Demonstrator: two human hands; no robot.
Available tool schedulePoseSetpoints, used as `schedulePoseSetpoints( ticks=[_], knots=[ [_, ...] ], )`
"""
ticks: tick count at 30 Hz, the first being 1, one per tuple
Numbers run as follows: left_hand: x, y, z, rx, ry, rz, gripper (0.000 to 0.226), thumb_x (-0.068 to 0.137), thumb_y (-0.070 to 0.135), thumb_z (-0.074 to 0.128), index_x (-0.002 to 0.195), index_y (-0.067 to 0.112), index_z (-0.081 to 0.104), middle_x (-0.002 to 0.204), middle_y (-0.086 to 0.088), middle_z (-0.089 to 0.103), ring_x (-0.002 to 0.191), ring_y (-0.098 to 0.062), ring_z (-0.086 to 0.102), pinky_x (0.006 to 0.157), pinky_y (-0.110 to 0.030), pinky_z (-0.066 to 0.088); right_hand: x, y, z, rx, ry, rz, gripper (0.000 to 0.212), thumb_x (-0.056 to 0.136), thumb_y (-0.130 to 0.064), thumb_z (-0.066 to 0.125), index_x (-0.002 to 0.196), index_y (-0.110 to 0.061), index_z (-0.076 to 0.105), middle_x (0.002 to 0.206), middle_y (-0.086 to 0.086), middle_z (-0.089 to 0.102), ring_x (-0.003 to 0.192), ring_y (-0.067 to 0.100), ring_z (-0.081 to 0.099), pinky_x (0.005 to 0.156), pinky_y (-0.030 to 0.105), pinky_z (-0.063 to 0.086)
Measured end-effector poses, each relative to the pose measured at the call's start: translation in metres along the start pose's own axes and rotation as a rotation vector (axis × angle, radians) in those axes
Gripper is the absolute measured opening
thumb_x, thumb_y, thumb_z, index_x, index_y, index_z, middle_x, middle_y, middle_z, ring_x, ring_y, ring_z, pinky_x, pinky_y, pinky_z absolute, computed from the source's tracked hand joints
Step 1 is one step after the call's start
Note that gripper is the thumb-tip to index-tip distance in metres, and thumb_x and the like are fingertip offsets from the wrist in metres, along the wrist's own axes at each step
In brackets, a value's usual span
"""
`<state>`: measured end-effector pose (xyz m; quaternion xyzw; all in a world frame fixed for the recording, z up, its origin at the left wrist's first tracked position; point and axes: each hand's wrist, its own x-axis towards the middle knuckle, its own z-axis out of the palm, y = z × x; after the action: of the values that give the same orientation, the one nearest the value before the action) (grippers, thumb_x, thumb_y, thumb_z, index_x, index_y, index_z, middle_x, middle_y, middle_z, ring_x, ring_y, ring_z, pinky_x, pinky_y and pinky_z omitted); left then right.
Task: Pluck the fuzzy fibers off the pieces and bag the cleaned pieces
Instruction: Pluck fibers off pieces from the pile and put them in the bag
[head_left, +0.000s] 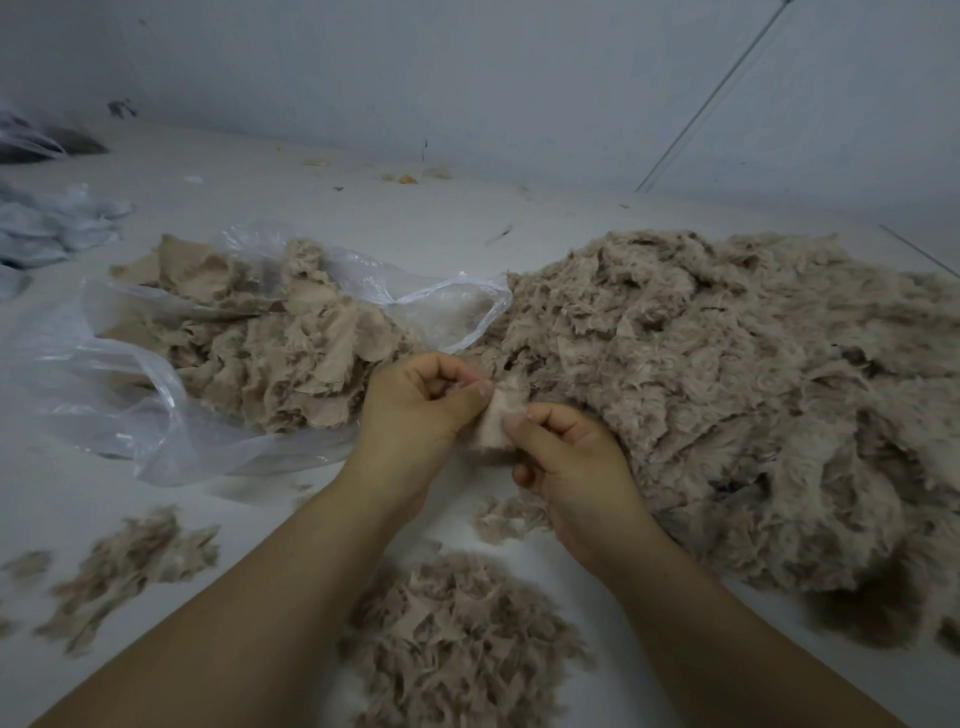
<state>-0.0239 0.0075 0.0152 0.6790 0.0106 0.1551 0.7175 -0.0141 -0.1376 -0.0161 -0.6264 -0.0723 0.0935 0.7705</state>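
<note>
Clear plastic bag (156, 415) holding cleaned pieces (291, 353), left hand (415, 410) and right hand (571, 467) both pinching one fuzzy piece (493, 426)

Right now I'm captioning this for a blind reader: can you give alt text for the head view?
Both hands, left hand and right hand, pinch a small beige fabric piece over a white table. A clear plastic bag with pieces lies left, a big fuzzy pile right, plucked fluff near the wrists.

Small piece (496, 421) mostly covered by both thumbs, shape unclear. Fuzzy pile (753, 395) cut off at right edge. Near fiber heap (457, 639) cut by bottom edge, blurred. Far-left bags (47, 223) clipped, contents unreadable. Far worktop crumbs (408, 178) too small to identify.
</note>
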Motion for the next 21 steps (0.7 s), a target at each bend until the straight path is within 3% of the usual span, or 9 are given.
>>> schedulePoseSetpoints(
  ticks=[3,7,11,17,19,21],
  knots=[
    [0.001,0.002,-0.003,-0.018,-0.08,-0.072,0.005,0.074,0.009,0.067,0.07,0.011,0.064,0.061,-0.005,0.056,0.051,-0.016,0.046,0.048,-0.023,0.037,0.0,0.0,-0.001,0.006,0.008,-0.006,0.022,0.092,-0.018,0.067,0.07,-0.02,0.068,0.077,0.011,0.059,0.066,0.019,0.054,0.055,0.023,0.046],
    [0.0,0.002,-0.001,-0.037,-0.206,-0.111,0.006,0.081,0.017,0.074,0.077,0.014,0.071,0.055,0.005,0.061,0.043,-0.007,0.049,0.041,-0.019,0.039,-0.003,-0.003,0.002,-0.018,-0.026,0.003,0.017,0.085,-0.026,0.068,0.068,-0.021,0.068,0.077,0.012,0.061,0.07,0.024,0.053,0.062,0.03,0.048],
    [0.003,-0.003,0.0,-0.044,-0.084,-0.098,0.015,0.085,0.003,0.07,0.07,0.005,0.07,0.057,-0.004,0.066,0.047,-0.011,0.056,0.044,-0.02,0.043,-0.003,-0.003,0.001,-0.026,-0.026,0.007,0.031,0.094,-0.015,0.064,0.064,-0.023,0.069,0.074,0.007,0.065,0.064,0.015,0.054,0.06,0.026,0.048],
    [0.013,-0.009,-0.008,-0.062,0.144,-0.085,0.029,0.091,0.003,0.063,0.063,0.009,0.061,0.048,-0.001,0.051,0.042,-0.011,0.044,0.044,-0.021,0.041,-0.001,-0.003,0.001,0.094,0.052,0.039,0.037,0.096,-0.011,0.06,0.061,-0.022,0.069,0.07,0.005,0.063,0.059,0.011,0.054,0.054,0.021,0.047],
    [0.017,-0.009,-0.017,-0.056,0.088,-0.091,0.038,0.094,0.008,0.061,0.057,0.01,0.053,0.045,-0.003,0.042,0.042,-0.017,0.041,0.048,-0.026,0.04,-0.001,-0.003,0.001,0.163,0.071,0.054,0.037,0.096,-0.011,0.059,0.061,-0.021,0.068,0.065,0.003,0.06,0.056,0.01,0.053,0.052,0.02,0.047],
    [0.018,-0.008,-0.023,-0.068,-0.07,-0.134,0.046,0.093,0.015,0.061,0.05,0.012,0.047,0.042,-0.005,0.032,0.041,-0.021,0.039,0.05,-0.029,0.033,-0.001,-0.003,0.001,0.192,0.088,0.056,0.038,0.096,-0.011,0.059,0.06,-0.021,0.065,0.06,0.001,0.056,0.053,0.009,0.051,0.052,0.02,0.047]
  ],
)
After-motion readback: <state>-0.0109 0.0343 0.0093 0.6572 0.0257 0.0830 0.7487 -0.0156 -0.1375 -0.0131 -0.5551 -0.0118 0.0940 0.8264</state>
